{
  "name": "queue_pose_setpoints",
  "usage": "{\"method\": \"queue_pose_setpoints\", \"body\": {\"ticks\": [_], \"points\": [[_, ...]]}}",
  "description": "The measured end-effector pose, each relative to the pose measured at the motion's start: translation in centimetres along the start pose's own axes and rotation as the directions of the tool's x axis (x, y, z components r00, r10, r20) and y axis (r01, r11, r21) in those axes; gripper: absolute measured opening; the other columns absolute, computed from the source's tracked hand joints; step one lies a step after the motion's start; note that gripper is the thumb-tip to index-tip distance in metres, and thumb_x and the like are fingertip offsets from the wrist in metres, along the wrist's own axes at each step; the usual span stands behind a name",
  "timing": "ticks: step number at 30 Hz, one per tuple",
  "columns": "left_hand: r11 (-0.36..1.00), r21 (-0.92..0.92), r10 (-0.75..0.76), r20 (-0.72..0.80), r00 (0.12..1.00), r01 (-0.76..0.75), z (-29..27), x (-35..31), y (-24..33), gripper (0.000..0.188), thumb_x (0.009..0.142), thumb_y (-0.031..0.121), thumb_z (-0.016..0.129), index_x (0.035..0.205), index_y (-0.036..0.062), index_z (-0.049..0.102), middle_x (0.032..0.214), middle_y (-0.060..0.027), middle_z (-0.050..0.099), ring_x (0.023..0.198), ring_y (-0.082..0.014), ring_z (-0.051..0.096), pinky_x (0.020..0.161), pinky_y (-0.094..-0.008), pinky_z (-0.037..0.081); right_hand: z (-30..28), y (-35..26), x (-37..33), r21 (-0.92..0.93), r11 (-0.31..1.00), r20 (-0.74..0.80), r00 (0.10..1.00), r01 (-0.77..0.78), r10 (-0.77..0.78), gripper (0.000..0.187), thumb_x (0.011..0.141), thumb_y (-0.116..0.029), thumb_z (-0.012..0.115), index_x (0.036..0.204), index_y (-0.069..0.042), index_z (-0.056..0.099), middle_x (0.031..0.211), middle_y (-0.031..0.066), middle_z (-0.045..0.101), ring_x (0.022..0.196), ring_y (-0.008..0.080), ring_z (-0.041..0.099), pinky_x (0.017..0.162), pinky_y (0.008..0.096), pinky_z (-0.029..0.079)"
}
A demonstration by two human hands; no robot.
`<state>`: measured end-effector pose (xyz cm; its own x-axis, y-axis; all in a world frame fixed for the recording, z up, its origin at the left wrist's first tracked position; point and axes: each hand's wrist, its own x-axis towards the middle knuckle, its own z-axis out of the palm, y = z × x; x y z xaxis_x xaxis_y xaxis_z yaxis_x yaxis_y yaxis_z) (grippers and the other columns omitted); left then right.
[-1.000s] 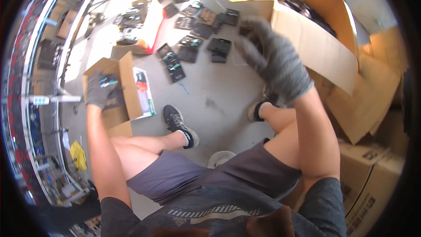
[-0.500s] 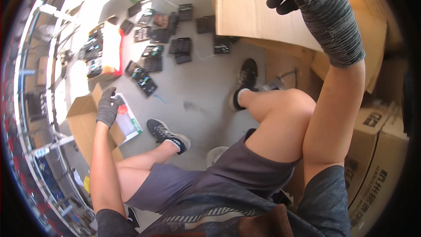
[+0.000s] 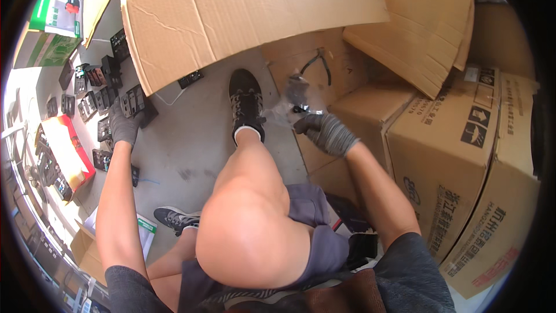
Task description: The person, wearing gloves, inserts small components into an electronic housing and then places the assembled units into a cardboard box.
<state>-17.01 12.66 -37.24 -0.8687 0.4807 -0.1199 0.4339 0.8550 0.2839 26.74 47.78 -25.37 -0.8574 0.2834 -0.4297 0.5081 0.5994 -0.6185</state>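
Observation:
My right hand (image 3: 329, 133), in a dark grey knitted glove, is closed on the edge of a crumpled clear plastic bag (image 3: 281, 115). Something dark shows through the bag (image 3: 297, 88); its kind I cannot make out. The bag lies against brown cardboard beside my forward shoe. My left hand (image 3: 124, 126), gloved alike, reaches out at the left, fingers apart. In the picture it borders a black block-shaped device (image 3: 133, 101); whether it touches that device I cannot tell.
A large cardboard flap (image 3: 249, 11) spans the top, and another flap (image 3: 414, 17) hangs right of it. Closed cartons (image 3: 440, 139) stand at my right. Several black devices (image 3: 106, 98) lie on the floor near a red-edged box (image 3: 75, 145). A green-white box (image 3: 55, 26) stands far left.
My view has swung to the right. The right hand has come down from above the cardboard and taken hold of the plastic bag. My right knee now fills the lower middle.

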Motion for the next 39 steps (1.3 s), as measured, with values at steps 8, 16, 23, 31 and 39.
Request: {"method": "queue_pose_setpoints", "body": {"ticks": [8, 16, 23, 31, 39], "points": [[0.988, -0.031, -0.147, 0.156, 0.977, 0.153, 8.0, 4.0, -2.6, 0.095, 0.070, 0.011, 0.081, 0.153, 0.0076, 0.035, 0.146, -0.0250, 0.047, 0.127, -0.0403, 0.054, 0.106, -0.0413, 0.048, 7.8, 6.3, 9.1, -0.096, 0.961, -0.249, 0.941, -0.261, 0.230, 0.044, 0.093, -0.014, 0.050, 0.135, -0.002, 0.055, 0.145, 0.0195, 0.050, 0.133, 0.0367, 0.049, 0.110, 0.0407, 0.041], [0.976, 0.153, -0.182, 0.185, 0.966, 0.154, -1.2, 2.5, 2.0, 0.075, 0.079, 0.012, 0.075, 0.147, 0.0156, 0.044, 0.138, -0.0262, 0.055, 0.129, -0.0428, 0.053, 0.107, -0.0464, 0.045, 13.0, 13.2, 8.9, -0.120, 0.974, -0.414, 0.901, -0.194, 0.128, 0.066, 0.095, -0.023, 0.054, 0.154, -0.003, 0.032, 0.163, 0.0182, 0.026, 0.151, 0.0321, 0.027, 0.121, 0.0388, 0.030], [0.957, -0.195, -0.212, 0.040, 0.976, 0.216, -8.5, 0.2, -6.3, 0.064, 0.085, 0.003, 0.048, 0.148, 0.0136, 0.043, 0.132, -0.0252, 0.059, 0.120, -0.0367, 0.059, 0.104, -0.0427, 0.046, 7.2, 5.0, 5.6, 0.032, 0.945, -0.223, 0.919, -0.326, 0.325, 0.076, 0.084, -0.021, 0.071, 0.151, -0.008, 0.039, 0.156, 0.0154, 0.041, 0.141, 0.0354, 0.043, 0.114, 0.0384, 0.039], [0.838, -0.432, 0.170, -0.373, 0.912, -0.333, -28.7, -10.9, 1.4, 0.038, 0.096, 0.016, 0.046, 0.129, 0.0033, 0.058, 0.115, -0.0064, 0.061, 0.100, -0.0142, 0.056, 0.091, -0.0282, 0.046, 0.4, -5.2, -2.7, 0.730, 0.682, -0.319, 0.857, -0.050, 0.405, 0.028, 0.101, -0.013, 0.059, 0.127, -0.005, 0.060, 0.113, 0.0086, 0.068, 0.099, 0.0193, 0.068, 0.089, 0.0314, 0.055], [0.324, -0.898, 0.115, -0.276, 0.954, -0.298, -33.2, -22.7, 11.1, 0.070, 0.091, 0.060, 0.061, 0.122, -0.0029, 0.061, 0.106, -0.0075, 0.065, 0.097, -0.0152, 0.062, 0.086, -0.0286, 0.050, -10.4, -31.2, -1.3, 0.840, 0.340, -0.250, 0.857, 0.424, -0.450, 0.022, 0.098, -0.011, 0.066, 0.118, -0.003, 0.060, 0.113, 0.0105, 0.067, 0.105, 0.0205, 0.067, 0.091, 0.0348, 0.056]]}}
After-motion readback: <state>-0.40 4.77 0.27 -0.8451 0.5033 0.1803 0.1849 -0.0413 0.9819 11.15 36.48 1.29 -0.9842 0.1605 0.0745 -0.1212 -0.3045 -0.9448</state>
